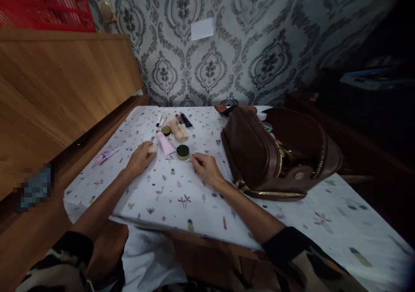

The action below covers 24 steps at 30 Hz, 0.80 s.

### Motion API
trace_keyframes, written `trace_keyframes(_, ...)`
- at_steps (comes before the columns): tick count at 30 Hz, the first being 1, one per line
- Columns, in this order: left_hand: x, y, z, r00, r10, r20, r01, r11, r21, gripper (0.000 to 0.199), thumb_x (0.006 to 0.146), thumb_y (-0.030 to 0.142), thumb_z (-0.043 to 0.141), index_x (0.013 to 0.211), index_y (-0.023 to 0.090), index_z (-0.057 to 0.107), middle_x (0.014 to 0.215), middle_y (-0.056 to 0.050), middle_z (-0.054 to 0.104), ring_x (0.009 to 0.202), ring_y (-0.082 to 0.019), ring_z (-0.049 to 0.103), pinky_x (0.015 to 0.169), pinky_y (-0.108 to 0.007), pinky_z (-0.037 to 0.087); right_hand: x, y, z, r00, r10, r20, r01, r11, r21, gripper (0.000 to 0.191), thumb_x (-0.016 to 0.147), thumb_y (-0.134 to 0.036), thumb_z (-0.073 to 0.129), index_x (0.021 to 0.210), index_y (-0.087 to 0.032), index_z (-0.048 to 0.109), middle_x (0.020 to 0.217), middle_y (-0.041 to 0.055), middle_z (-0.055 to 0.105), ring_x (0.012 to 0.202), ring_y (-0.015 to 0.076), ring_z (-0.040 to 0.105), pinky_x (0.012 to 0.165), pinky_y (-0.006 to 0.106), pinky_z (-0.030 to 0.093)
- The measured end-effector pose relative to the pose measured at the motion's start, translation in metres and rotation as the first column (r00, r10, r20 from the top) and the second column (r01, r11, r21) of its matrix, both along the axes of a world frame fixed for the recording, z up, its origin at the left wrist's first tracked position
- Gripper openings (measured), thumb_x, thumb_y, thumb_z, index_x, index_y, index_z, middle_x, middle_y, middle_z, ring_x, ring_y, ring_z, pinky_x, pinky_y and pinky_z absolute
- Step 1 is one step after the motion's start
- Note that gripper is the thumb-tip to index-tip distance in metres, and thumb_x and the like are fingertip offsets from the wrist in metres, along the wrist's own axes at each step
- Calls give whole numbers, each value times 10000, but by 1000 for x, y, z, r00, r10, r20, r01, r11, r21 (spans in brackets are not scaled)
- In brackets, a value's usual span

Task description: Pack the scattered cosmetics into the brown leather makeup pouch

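Note:
My left hand (140,158) is closed round a small cream-coloured item (151,149), mostly covered by the fingers. Beside it lies a pink squeeze tube (165,144). My right hand (206,167) has its fingers curled into a pinch; whatever may be between the fingertips is too small to name. Just left of those fingertips sits a round jar with a dark green lid (183,152). Behind the tube are a round gold-lidded pot (166,130), a beige bottle (177,131), a black tube (186,120) and a few small white tubes (161,120).
An unzipped brown leather bag (253,153) stands right of my right hand. A purple and white tube (107,154) lies at the left on the patterned tablecloth (168,197). Wooden furniture (65,76) borders the left side, a red crate (45,7) on top. Patterned wallpaper closes the back.

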<state>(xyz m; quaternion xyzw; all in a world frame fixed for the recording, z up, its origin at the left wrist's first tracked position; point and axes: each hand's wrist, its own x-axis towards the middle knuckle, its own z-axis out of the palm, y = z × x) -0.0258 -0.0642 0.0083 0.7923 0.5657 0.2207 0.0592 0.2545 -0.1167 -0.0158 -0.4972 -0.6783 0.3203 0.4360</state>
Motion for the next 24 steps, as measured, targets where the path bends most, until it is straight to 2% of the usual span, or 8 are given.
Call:
trace_keyframes(6,-4,2,3,996,-43,-75,45,999,15,344,924,409,493,1203,212,532,1211,-99,624,1127,-282,587,993,-448,488,1,-1,2,1000,7,9,-7,1000,-2,298,904,-364,469,644,-219,485,539,-16,524,538,134,474,544,242,350)
trace_keyframes(12,-18,30,0,989,72,-129,-69,997,25,439,954,298,409,1357,153,510,1355,-157,599,1268,-308,556,1081,-476,460,0,1,0,1000,5,7,-5,1000,-2,302,899,-374,474,640,-219,488,545,-14,525,535,134,470,533,240,344)
trace_keyframes(16,-16,40,-4,985,87,-149,-79,995,56,498,957,263,398,1427,118,473,1448,-188,541,1382,-325,474,1162,-513,379,0,0,-1,1000,6,16,-6,1000,7,299,900,-369,461,642,-221,489,537,-15,517,530,137,467,529,245,345)
trace_keyframes(18,-8,39,-4,979,45,-199,-24,994,105,527,956,242,400,1471,140,443,1526,-177,472,1458,-332,383,1196,-539,321,1,0,0,1000,11,14,-11,1000,5,289,898,-363,464,648,-221,493,537,-15,521,529,139,470,528,245,347)
trace_keyframes(20,2,38,-4,961,-48,-272,89,986,140,542,957,211,396,1497,177,435,1587,-161,401,1513,-332,293,1205,-560,290,1,0,0,1000,14,11,-14,1000,0,281,898,-361,466,656,-221,498,542,-13,529,529,143,476,529,249,352)
trace_keyframes(24,22,39,0,886,-263,-381,316,945,82,545,962,117,327,1457,258,506,1636,-102,339,1557,-283,198,1214,-553,276,0,0,0,1000,12,9,-12,1000,-12,281,901,-348,471,652,-221,497,538,-17,524,520,138,471,531,250,347)
